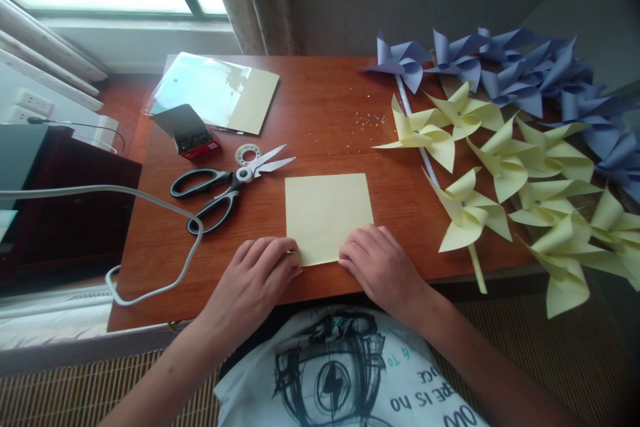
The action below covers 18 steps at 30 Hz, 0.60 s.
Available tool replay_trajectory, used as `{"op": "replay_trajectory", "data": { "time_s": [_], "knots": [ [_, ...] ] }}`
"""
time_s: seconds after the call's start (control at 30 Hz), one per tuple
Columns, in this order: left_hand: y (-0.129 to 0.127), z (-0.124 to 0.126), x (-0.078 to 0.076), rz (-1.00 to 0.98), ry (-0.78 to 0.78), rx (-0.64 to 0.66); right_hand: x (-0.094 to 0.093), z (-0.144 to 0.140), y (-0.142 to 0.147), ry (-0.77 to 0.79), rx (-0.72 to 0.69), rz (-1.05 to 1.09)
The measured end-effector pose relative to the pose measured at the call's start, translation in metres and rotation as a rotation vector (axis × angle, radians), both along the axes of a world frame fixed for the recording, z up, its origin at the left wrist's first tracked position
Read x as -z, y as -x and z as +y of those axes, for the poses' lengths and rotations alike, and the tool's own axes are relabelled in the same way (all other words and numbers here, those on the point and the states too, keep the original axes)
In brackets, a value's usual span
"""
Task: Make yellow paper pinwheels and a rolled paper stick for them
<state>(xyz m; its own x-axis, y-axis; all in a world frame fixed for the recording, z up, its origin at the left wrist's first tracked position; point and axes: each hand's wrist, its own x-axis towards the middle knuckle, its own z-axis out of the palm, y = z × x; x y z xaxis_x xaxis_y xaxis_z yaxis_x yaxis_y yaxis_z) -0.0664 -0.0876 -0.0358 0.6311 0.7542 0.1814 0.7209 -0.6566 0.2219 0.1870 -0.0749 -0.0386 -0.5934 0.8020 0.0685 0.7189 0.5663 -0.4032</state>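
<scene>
A square sheet of yellow paper [327, 213] lies flat on the wooden table in front of me. At its near left corner, my left hand [265, 267] is closed, with fingertips pinching the edge. My right hand [377, 263] closes on the near right corner the same way; the thumbs are mostly hidden. Just beyond my left hand lie black-handled scissors [235, 183], blades apart and pointing right. A small roll of clear tape [248, 155] sits behind them.
An open small box [193, 137] and a plastic packet of paper [215, 90] lie at the back left. Yellow pinwheels [470, 207] and purple pinwheels [510, 67] crowd the right side. A white cable [150, 193] loops over the left edge. Tiny scraps [370, 121] dot the wooden table [320, 100].
</scene>
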Motion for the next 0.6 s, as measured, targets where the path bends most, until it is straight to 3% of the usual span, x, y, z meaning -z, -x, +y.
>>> {"op": "replay_trajectory", "data": {
  "time_s": [0.27, 0.6],
  "knots": [
    [0.0022, -0.0014, -0.0021, -0.105, 0.076, -0.035, -0.0014, 0.0010, -0.0003, 0.011, -0.002, 0.034],
    [-0.0015, 0.0039, -0.0015, -0.111, 0.062, -0.025, -0.0010, 0.0003, -0.0003, 0.004, -0.002, 0.011]
  ]
}}
